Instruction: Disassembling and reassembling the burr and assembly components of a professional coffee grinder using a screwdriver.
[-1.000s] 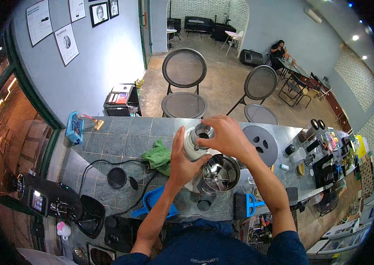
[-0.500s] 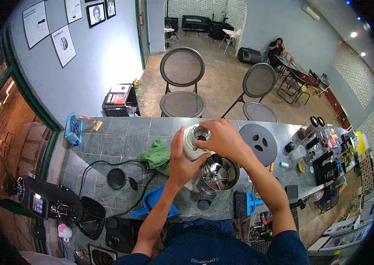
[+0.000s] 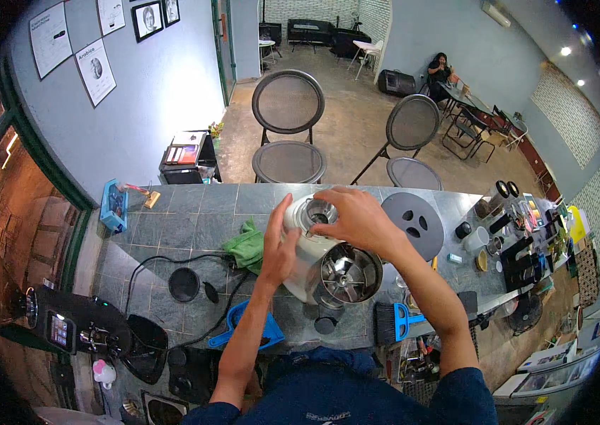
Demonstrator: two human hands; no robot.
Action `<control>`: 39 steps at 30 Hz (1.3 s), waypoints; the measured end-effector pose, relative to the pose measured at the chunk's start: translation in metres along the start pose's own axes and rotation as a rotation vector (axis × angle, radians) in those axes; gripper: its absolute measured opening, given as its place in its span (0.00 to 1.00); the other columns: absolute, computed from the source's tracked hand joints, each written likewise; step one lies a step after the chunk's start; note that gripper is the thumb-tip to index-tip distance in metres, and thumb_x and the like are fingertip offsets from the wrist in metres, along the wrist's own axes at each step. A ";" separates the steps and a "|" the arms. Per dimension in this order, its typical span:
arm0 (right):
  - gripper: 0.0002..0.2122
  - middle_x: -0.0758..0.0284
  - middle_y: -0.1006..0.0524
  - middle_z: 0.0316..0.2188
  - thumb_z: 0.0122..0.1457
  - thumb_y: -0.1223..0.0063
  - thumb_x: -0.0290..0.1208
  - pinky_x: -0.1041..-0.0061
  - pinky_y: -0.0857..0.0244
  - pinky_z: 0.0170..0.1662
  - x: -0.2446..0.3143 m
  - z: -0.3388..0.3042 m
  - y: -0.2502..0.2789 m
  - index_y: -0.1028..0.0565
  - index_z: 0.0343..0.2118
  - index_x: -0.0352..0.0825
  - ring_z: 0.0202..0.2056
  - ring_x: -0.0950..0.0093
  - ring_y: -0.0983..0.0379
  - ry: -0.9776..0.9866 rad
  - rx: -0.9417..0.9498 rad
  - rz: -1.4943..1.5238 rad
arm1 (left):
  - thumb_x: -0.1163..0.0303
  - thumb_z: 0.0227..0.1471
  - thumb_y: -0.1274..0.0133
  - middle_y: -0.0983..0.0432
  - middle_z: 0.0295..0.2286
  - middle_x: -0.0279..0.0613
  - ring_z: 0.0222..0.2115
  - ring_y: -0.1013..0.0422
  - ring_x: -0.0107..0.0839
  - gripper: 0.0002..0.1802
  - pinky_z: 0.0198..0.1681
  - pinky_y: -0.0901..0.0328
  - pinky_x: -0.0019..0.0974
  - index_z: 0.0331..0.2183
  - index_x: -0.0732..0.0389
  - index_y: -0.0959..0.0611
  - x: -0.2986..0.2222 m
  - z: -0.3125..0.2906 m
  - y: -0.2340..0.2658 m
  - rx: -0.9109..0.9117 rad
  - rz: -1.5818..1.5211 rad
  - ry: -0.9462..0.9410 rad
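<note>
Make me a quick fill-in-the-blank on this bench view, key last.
1. The hand nearer the green cloth is the ____ one.
2. The round grey disc by the right hand has ____ holes.
3. The dustpan and brush handle are both ____.

Missing words: left; three; blue.

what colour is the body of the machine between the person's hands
The machine body is off-white, almost cream; the head view shows it best.

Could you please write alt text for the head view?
A person's right grip curls around the round collar atop a cream coffee grinder; the left grip is beside it. Nearby on the tiled counter lie a green cloth and blue dustpan.
</note>
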State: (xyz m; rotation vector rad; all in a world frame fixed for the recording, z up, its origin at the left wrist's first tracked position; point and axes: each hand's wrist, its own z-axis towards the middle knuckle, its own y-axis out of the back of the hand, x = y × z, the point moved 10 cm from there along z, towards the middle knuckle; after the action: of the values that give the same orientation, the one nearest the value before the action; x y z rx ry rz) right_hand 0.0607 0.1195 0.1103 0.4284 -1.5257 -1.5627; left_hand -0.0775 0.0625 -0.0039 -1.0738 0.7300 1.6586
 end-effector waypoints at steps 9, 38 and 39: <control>0.33 0.48 0.23 0.59 0.69 0.48 0.59 0.60 0.29 0.56 -0.079 0.037 -0.028 0.24 0.61 0.29 0.57 0.56 0.23 -0.245 -0.029 0.504 | 0.48 0.64 0.40 0.30 0.62 0.59 0.62 0.31 0.42 0.44 0.66 0.39 0.42 0.68 0.69 0.33 0.042 0.029 -0.011 -0.032 -0.049 0.285; 0.27 0.57 0.18 0.50 0.69 0.43 0.54 0.69 0.32 0.58 -0.092 0.032 -0.098 0.21 0.56 0.31 0.54 0.67 0.23 -0.394 0.097 0.987 | 0.54 0.58 0.32 0.22 0.49 0.46 0.48 0.24 0.33 0.35 0.54 0.30 0.38 0.57 0.67 0.23 0.039 0.012 -0.011 -0.182 -0.143 0.290; 0.27 0.57 0.18 0.50 0.69 0.43 0.54 0.69 0.32 0.58 -0.092 0.035 -0.094 0.21 0.56 0.31 0.54 0.67 0.23 -0.385 0.091 0.984 | 0.54 0.58 0.32 0.22 0.49 0.46 0.48 0.24 0.33 0.34 0.54 0.30 0.38 0.57 0.67 0.23 0.042 0.013 -0.011 -0.179 -0.142 0.289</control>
State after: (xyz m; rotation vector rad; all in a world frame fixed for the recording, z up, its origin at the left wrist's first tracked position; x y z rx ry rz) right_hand 0.0527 0.1981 -0.0006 -0.5573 -1.6992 -0.8046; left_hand -0.0755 0.0942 -0.0363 -1.4794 0.6793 1.4845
